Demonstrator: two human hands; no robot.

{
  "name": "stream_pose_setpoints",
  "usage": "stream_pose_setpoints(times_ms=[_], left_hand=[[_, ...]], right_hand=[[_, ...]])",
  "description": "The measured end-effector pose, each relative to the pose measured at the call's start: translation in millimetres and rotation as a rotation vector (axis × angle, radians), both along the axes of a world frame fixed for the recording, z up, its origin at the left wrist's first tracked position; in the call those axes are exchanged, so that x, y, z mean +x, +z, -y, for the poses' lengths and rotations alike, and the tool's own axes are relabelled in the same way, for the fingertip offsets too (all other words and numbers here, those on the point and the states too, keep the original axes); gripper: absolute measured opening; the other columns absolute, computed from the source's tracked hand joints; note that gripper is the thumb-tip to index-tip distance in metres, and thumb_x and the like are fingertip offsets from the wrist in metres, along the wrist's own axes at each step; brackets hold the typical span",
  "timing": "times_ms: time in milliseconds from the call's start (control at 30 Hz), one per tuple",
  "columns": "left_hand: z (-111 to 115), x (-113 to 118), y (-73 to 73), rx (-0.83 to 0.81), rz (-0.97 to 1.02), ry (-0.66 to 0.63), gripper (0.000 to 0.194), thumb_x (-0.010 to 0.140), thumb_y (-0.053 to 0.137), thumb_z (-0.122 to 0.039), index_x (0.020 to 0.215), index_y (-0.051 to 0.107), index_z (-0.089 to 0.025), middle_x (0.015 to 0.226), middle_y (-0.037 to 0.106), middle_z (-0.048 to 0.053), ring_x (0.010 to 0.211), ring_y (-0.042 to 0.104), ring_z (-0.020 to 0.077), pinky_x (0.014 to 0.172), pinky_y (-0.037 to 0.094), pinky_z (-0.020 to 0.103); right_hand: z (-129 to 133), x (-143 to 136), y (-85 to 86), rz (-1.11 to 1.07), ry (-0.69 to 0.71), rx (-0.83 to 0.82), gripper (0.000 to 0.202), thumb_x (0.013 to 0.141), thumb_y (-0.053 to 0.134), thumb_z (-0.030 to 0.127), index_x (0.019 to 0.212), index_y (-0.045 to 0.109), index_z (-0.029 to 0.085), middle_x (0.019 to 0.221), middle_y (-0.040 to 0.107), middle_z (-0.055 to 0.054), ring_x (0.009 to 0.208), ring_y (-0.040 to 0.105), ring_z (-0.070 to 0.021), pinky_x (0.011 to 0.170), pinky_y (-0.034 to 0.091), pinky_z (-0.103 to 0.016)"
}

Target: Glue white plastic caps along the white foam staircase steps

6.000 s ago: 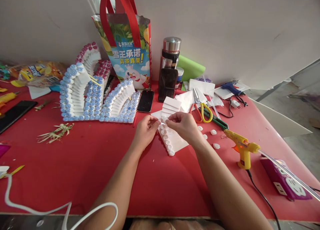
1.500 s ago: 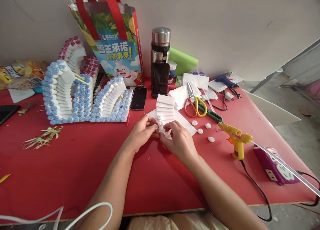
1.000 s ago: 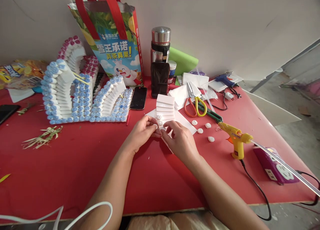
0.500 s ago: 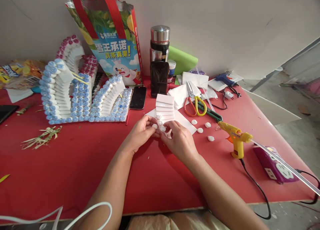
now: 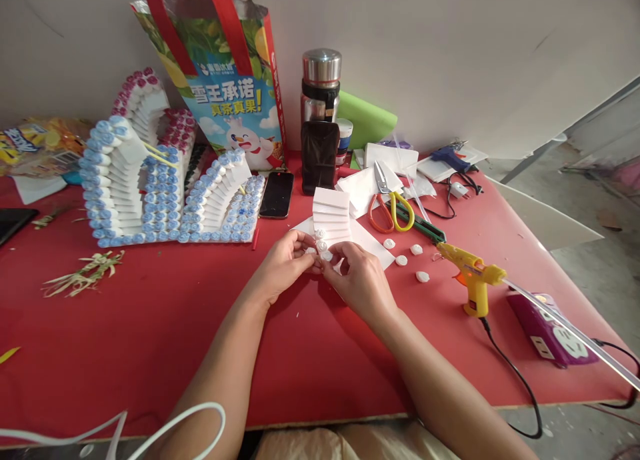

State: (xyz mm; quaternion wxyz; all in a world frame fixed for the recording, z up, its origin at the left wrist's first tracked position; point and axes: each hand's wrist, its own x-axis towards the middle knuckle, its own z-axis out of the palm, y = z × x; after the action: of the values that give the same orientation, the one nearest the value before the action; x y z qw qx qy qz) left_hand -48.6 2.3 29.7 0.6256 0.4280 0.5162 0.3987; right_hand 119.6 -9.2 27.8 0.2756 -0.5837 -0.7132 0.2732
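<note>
A stepped white model piece of stacked strips lies on a white sheet in the middle of the table. Small white rosettes cluster at its near end. My left hand is closed there, thumb and fingers pinching at a rosette on the left side. From the right, my right hand pinches at another rosette of the same cluster. The fingertips nearly meet and hide part of the cluster. Several loose white rosettes lie to the right of my right hand.
A yellow glue gun with a clear stick rests at right, beside a purple power strip. Scissors, a phone and a steel flask are behind. Blue-and-white rosette models stand at left before a bag.
Both hands stay at the rosette cluster with almost the same grip. The fingertips have shifted only slightly; the view has moved a touch.
</note>
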Motion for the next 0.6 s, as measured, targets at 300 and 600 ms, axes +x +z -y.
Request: stream_pose_setpoints(times_ms=[300,600], left_hand=[[-0.3,1.4,-1.2,0.010,0.016,0.005,0.028,0.081,0.075,-0.032,0.097,0.057,-0.017,0.098,0.067,0.005,0.085,0.071,0.0196,0.081,0.061,0.039],[-1.2,-0.2,-2.5,0.004,0.026,0.007,0.032,0.084,0.075,-0.040,0.096,0.057,-0.017,0.090,0.066,0.003,0.083,0.070,0.0181,0.077,0.061,0.036]], right_hand=[[-0.5,1.0,0.2,-0.034,0.017,-0.008,0.012,0.088,0.064,0.031,0.095,0.064,0.021,0.091,0.069,-0.002,0.066,0.058,-0.0139,0.062,0.042,-0.027],[2.4,2.4,7.2,-0.027,0.022,-0.062,0.018,0.087,0.064,0.032,0.102,0.060,0.022,0.094,0.070,0.000,0.065,0.057,-0.0135,0.059,0.039,-0.026]])
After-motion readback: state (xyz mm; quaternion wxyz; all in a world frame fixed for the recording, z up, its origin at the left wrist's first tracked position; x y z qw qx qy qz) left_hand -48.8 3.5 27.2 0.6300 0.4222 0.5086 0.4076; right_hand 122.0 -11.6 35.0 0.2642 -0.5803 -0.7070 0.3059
